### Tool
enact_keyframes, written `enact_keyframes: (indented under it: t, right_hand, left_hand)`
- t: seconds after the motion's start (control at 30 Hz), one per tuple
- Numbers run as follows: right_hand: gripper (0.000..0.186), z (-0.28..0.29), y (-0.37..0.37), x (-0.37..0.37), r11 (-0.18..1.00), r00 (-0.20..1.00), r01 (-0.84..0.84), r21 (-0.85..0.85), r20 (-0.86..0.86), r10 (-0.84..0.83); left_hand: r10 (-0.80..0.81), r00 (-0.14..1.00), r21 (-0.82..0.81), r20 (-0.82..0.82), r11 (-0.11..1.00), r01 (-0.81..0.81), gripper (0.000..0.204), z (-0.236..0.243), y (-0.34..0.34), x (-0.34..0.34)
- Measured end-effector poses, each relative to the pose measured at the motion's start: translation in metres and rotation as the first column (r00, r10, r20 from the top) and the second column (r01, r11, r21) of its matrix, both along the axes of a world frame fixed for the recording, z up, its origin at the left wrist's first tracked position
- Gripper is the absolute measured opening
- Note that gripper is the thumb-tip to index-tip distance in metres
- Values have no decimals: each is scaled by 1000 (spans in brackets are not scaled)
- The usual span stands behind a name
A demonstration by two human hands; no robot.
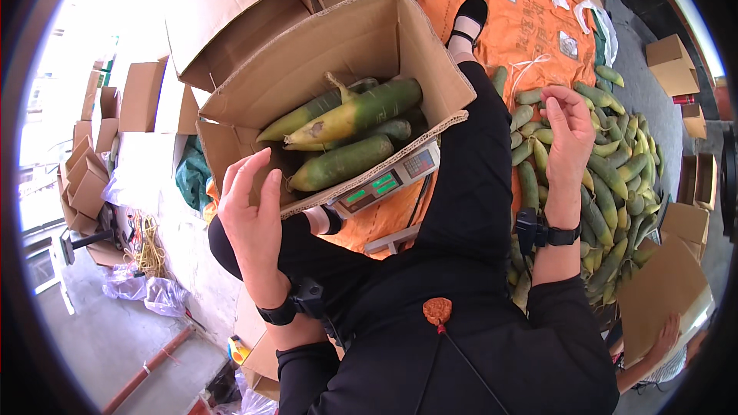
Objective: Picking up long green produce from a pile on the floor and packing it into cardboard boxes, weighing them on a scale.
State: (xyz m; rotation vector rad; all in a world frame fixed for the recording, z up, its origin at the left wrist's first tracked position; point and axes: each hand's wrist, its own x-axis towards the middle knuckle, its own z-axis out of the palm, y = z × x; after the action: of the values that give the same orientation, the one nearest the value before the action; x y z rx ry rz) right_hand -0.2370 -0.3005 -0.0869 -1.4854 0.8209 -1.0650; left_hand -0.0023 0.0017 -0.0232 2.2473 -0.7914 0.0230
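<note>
Left hand point(252, 207): open, fingers spread and slightly curled, holding nothing. Its fingertips lie at the near wall of the open cardboard box point(323, 54), at or just beside the cardboard; actual contact cannot be confirmed. The forearm rises from the lower edge, a black wrist strap point(288, 307) on it, palm turned toward the box.

Right hand point(569, 134): open and empty, fingers loosely bent, raised above the pile of green shoots point(615, 184) spread on the orange sheet point(523, 8). It touches none of them. The forearm stands nearly upright, a black wrist strap point(550, 234) on it, palm facing left.

The box rests on a platform scale point(388, 180) with green displays, in front of the person's knees. It contains about 4 long green and yellow shoots point(354, 119), lying slantwise, just beyond the left hand and well left of the right hand.

Other items: further folded and open cartons point(231, 8) behind and to the left; another person's hand point(665, 338) on a carton at lower right.
</note>
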Motion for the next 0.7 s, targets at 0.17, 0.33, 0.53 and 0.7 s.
enact_keyframes:
  t: [0.17,0.33,0.53,0.7]
  right_hand:
    - [13,-9,-9,-22,998,997,58,11,-58,-57]
    - [14,-12,-20,-43,992,987,124,-35,-99,-127]
    - [15,-19,-40,-77,977,963,212,-40,-159,-215]
    - [14,-58,-52,-104,960,935,278,28,-239,-263]
  left_hand:
    - [7,1000,-2,0,1000,-7,23,-4,-1,-6]
    - [-23,1000,-19,17,1000,23,22,-7,-2,-7]
    - [-16,1000,-23,3,1000,16,21,-14,0,-8]
    - [4,1000,17,-17,1000,-4,18,-17,-2,-8]
